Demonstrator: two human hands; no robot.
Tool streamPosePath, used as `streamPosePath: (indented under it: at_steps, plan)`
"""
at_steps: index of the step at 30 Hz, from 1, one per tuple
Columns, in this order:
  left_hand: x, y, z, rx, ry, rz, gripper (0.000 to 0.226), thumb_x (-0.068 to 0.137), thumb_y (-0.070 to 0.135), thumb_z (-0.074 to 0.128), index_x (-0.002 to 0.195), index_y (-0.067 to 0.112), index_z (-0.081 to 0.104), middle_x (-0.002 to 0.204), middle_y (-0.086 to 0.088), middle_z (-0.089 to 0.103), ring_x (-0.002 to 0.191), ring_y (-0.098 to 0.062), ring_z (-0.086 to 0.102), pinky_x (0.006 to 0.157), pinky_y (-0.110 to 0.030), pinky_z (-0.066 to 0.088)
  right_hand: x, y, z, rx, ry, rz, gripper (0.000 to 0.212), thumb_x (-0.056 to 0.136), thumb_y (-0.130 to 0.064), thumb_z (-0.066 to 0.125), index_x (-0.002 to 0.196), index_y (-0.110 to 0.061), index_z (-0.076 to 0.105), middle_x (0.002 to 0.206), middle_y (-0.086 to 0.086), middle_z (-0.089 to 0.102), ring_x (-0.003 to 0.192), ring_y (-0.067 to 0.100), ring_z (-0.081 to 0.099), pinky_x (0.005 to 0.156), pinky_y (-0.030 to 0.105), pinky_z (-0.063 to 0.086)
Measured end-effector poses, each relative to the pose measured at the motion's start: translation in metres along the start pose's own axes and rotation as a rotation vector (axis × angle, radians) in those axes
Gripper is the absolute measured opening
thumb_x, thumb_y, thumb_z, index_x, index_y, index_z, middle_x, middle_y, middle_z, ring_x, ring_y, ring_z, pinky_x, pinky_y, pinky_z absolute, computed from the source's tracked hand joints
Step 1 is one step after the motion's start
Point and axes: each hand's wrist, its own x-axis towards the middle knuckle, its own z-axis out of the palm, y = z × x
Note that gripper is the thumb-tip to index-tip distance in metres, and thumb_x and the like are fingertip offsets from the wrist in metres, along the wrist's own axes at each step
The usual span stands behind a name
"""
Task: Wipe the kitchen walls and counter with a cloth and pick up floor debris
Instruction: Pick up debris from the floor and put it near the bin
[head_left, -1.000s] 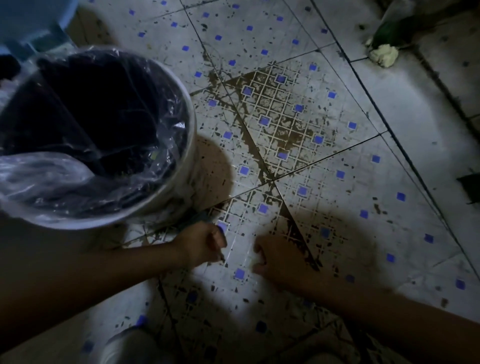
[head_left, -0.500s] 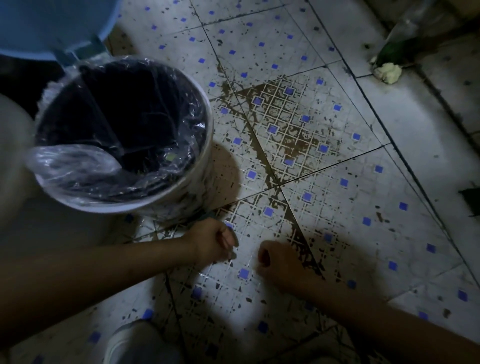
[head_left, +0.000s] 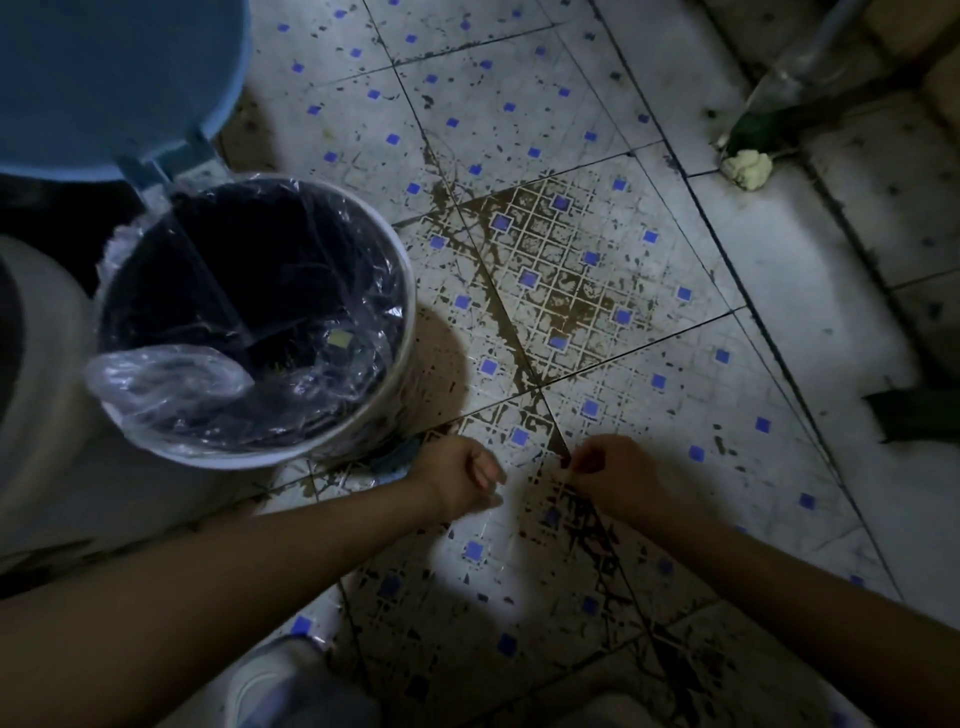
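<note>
Floor debris (head_left: 563, 460) lies at lower centre of the frame, at the fingertips of the right hand (head_left: 610, 475), which seems to pinch it. Left hand (head_left: 460, 475) is curled into a fist; whether it holds something I cannot tell

Your left hand (head_left: 462, 475) and right hand (head_left: 605, 470), fingers curled, hover low over the stained white-and-blue tiled floor (head_left: 571, 291), beside the plastic-lined round white bin (head_left: 400, 312).

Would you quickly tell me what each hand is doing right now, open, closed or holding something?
Left hand: fingers curled, contents cannot be told.
Right hand: fingertips pinched low at the floor; what it pinches cannot be told.
</note>
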Motion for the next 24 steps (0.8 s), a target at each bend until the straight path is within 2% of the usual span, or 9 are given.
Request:
streamPosePath:
  at_steps: [2, 5, 9, 12, 15, 17, 20, 22, 24]
  plan:
    - [-0.011, 0.019, -0.004, 0.002, -0.033, -0.005, 0.013, 0.076, 0.006, 0.073, 0.088, 0.011, 0.069, 0.086, -0.003, 0.066, 0.080, -0.010, 0.057, 0.078, -0.026, 0.051, -0.010, -0.008, -0.013, 0.033, -0.007, 0.036, 0.022, 0.079, -0.005, 0.071, 0.068, -0.022, 0.060, 0.076, -0.004, 0.061, 0.081, 0.013, 0.060, 0.075, 0.025, 0.049]
    - [-0.033, 0.042, -0.013, -0.060, -0.073, -0.011, 0.018, 0.075, -0.015, 0.064, 0.087, -0.003, 0.067, 0.091, -0.010, 0.066, 0.078, -0.010, 0.054, 0.058, -0.012, 0.047, -0.031, -0.026, -0.029, 0.062, -0.006, 0.076, 0.031, 0.080, -0.003, 0.070, 0.062, -0.025, 0.056, 0.075, -0.003, 0.062, 0.082, 0.016, 0.061, 0.078, 0.027, 0.050]
    - [-0.064, 0.066, -0.036, -0.070, -0.075, -0.034, 0.024, 0.075, -0.008, 0.069, 0.075, 0.015, 0.064, 0.077, 0.005, 0.057, 0.076, -0.008, 0.054, 0.061, -0.012, 0.039, -0.055, -0.054, -0.051, 0.107, 0.001, 0.127, 0.033, 0.079, -0.002, 0.071, 0.061, -0.025, 0.055, 0.088, 0.009, 0.069, 0.088, 0.023, 0.065, 0.087, 0.038, 0.054]
    - [-0.088, 0.080, -0.056, -0.181, -0.052, -0.098, 0.022, 0.073, -0.010, 0.071, 0.075, 0.011, 0.064, 0.083, 0.009, 0.055, 0.071, 0.000, 0.053, 0.056, -0.006, 0.044, -0.074, -0.078, -0.070, 0.124, -0.019, 0.162, 0.032, 0.079, -0.002, 0.071, 0.062, -0.024, 0.056, 0.085, 0.007, 0.066, 0.088, 0.024, 0.064, 0.086, 0.038, 0.053]
    - [-0.118, 0.093, -0.083, -0.206, -0.050, -0.125, 0.021, 0.074, -0.005, 0.072, 0.085, 0.011, 0.066, 0.087, 0.008, 0.058, 0.085, -0.009, 0.059, 0.069, -0.012, 0.047, -0.095, -0.106, -0.089, 0.134, -0.040, 0.190, 0.030, 0.077, 0.001, 0.070, 0.062, -0.022, 0.057, 0.079, 0.004, 0.063, 0.085, 0.023, 0.063, 0.080, 0.035, 0.053]
    - [-0.142, 0.098, -0.103, -0.221, -0.029, -0.150, 0.026, 0.072, -0.004, 0.075, 0.093, 0.009, 0.067, 0.086, 0.005, 0.061, 0.085, -0.012, 0.060, 0.069, -0.013, 0.046, -0.111, -0.124, -0.101, 0.145, -0.050, 0.211, 0.029, 0.077, 0.003, 0.069, 0.062, -0.019, 0.057, 0.072, 0.002, 0.060, 0.079, 0.023, 0.061, 0.072, 0.034, 0.054]
    - [-0.178, 0.101, -0.135, -0.247, 0.022, -0.187, 0.027, 0.068, 0.001, 0.080, 0.085, 0.017, 0.067, 0.081, 0.006, 0.064, 0.079, -0.011, 0.062, 0.069, -0.016, 0.045, -0.140, -0.161, -0.118, 0.223, -0.109, 0.235, 0.012, 0.083, 0.003, 0.062, 0.078, -0.008, 0.060, 0.075, 0.006, 0.057, 0.068, 0.018, 0.055, 0.055, 0.025, 0.045]
    - [-0.199, 0.102, -0.157, -0.267, 0.086, -0.215, 0.031, 0.065, 0.002, 0.082, 0.074, 0.025, 0.064, 0.075, 0.007, 0.064, 0.074, -0.011, 0.062, 0.072, -0.023, 0.047, -0.159, -0.192, -0.126, 0.296, -0.132, 0.257, 0.013, 0.084, 0.000, 0.064, 0.095, -0.004, 0.060, 0.087, 0.007, 0.057, 0.080, 0.019, 0.056, 0.057, 0.019, 0.044]
    - [-0.218, 0.105, -0.178, -0.328, 0.168, -0.234, 0.035, 0.063, -0.002, 0.083, 0.069, 0.026, 0.063, 0.070, 0.004, 0.064, 0.066, -0.008, 0.061, 0.073, -0.028, 0.049, -0.173, -0.223, -0.133, 0.326, -0.124, 0.251, 0.015, 0.083, -0.005, 0.067, 0.093, -0.012, 0.060, 0.091, 0.004, 0.059, 0.085, 0.019, 0.059, 0.061, 0.019, 0.048]
